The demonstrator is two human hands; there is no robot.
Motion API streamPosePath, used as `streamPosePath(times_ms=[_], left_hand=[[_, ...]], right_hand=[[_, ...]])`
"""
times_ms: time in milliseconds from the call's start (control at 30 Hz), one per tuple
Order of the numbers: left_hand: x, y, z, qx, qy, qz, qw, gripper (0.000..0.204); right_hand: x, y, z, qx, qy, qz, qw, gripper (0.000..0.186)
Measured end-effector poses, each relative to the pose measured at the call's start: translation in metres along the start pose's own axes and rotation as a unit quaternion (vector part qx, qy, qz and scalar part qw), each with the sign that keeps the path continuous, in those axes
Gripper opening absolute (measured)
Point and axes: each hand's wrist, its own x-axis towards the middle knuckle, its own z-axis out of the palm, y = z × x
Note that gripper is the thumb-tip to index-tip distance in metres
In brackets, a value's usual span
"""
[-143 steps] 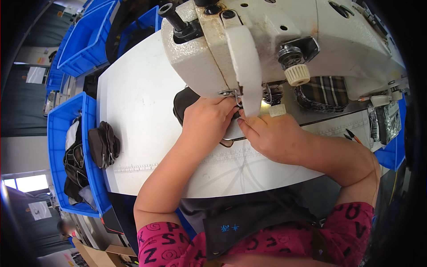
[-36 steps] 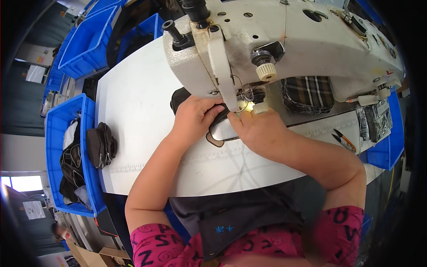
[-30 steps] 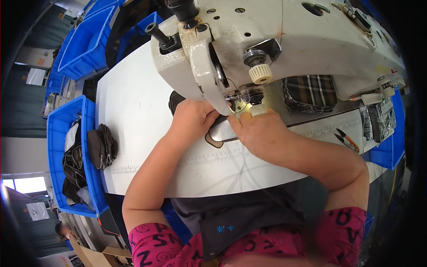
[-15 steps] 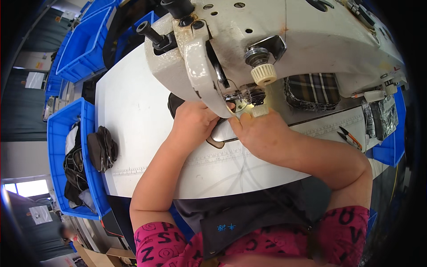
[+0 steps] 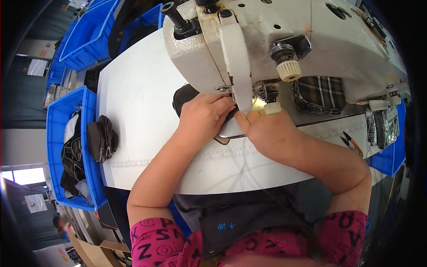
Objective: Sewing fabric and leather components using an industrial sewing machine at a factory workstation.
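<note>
One bin (image 5: 54, 133) holds dark pieces (image 5: 72, 162); left fingers (image 5: 224, 105) pinch fabric (image 5: 183, 95), right fingers' (image 5: 243, 121) hold unclear.

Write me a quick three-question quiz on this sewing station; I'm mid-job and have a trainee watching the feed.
1. True or false: the orange-handled snips lie to the right of the right hand.
2. Multiple choice: which of these is partly hidden in this view by the arm of the sewing machine?
A) the snips
B) the plaid fabric
C) the cardboard box
3. Short answer: which hand is nearer the dark fabric bundle at the table's edge?

Key: 1. True. 2. B. 3. The left hand.
</note>
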Motion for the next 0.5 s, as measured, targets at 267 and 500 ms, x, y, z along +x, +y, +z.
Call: streamPosePath(times_ms=[267, 500], left_hand=[[0.002, 0.008, 0.004, 0.012, 0.021, -0.044, 0.999, 0.012], [0.005, -0.005, -0.010, -0.108, -0.066, -0.108, 0.986, 0.019]], right_hand=[[-0.003, 0.001, -0.001, -0.036, -0.031, 0.013, 0.999, 0.040], [-0.002, 0.004, 0.006, -0.016, 0.007, 0.005, 1.000, 0.034]])
